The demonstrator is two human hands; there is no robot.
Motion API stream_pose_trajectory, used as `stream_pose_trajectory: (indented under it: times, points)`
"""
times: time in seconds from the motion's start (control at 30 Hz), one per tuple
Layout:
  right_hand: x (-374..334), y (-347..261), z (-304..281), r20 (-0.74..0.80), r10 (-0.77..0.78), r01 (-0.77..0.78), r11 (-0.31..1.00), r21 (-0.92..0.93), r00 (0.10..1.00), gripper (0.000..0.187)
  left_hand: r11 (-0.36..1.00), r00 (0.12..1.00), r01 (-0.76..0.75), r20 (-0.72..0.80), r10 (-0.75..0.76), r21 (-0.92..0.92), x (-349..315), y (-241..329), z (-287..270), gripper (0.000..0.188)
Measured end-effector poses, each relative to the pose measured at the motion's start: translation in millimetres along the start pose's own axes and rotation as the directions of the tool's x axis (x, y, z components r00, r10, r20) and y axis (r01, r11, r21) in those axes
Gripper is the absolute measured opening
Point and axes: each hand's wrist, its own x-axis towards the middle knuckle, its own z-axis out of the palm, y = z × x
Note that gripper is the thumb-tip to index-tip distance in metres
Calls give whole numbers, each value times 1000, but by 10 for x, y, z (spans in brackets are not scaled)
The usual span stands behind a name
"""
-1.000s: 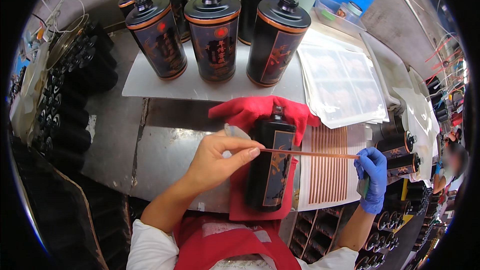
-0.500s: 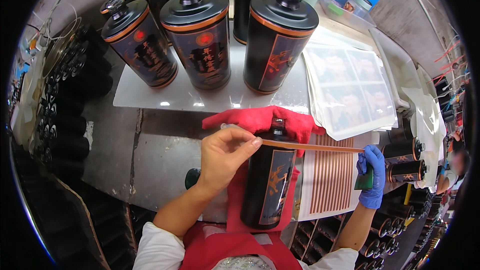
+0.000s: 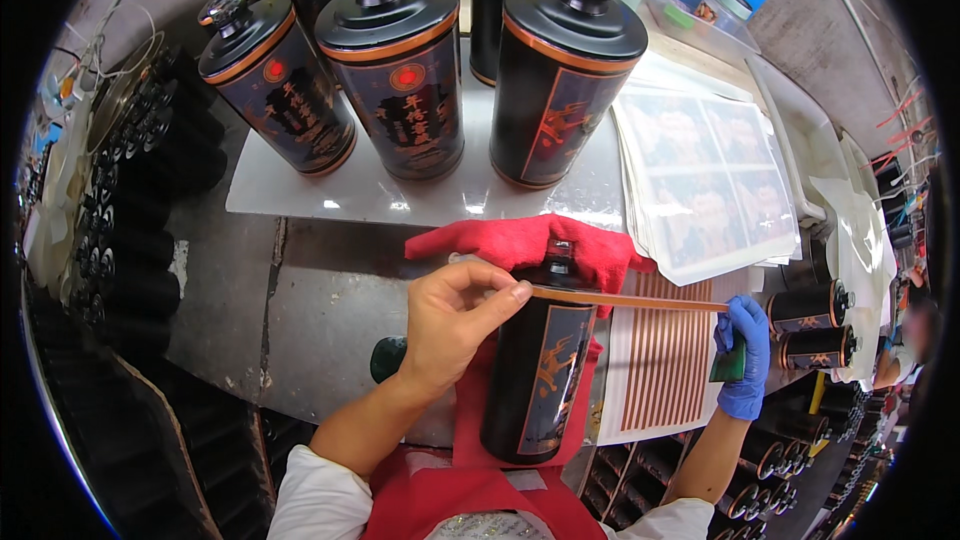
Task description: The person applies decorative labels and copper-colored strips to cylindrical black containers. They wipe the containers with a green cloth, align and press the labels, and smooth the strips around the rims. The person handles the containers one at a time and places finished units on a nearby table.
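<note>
Scuffed grey metal formed the table (image 3: 335, 285), on which we saw a glossy black cylindrical bottle (image 3: 520, 380) resting upon soft red cloth (image 3: 480, 239). Well apart, our bare left hand (image 3: 455, 318) and blue-gloved right hand (image 3: 745, 345) pinched opposite ends of a thin copper-coloured strip (image 3: 640, 301), held straight over the bottle's shoulder.

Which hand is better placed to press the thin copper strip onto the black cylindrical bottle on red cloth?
Probably the left hand: it pinches the strip near the bottle, while the blue-gloved right hand holds the other end farther off.
</note>
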Motion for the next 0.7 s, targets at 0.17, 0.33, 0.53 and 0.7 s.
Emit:
stream_pose_trajectory:
  times: [0.17,0.33,0.53,0.7]
  points:
    - [47,42,8,1,2,-2,1000,-16,1000,8,994,997,72,-21,-74,-76,13,-30,-12,10]
    - [91,116,-4,18,20,-19,999,-30,1000,9,921,975,144,-105,-194,-363,-57,-67,68,17]
    - [92,174,7,18,33,-32,999,-30,999,8,921,982,62,-143,-126,-385,-75,-220,158,23]
    - [104,246,6,17,35,-35,999,-21,999,10,918,980,9,-178,-86,-396,-63,-245,183,23]
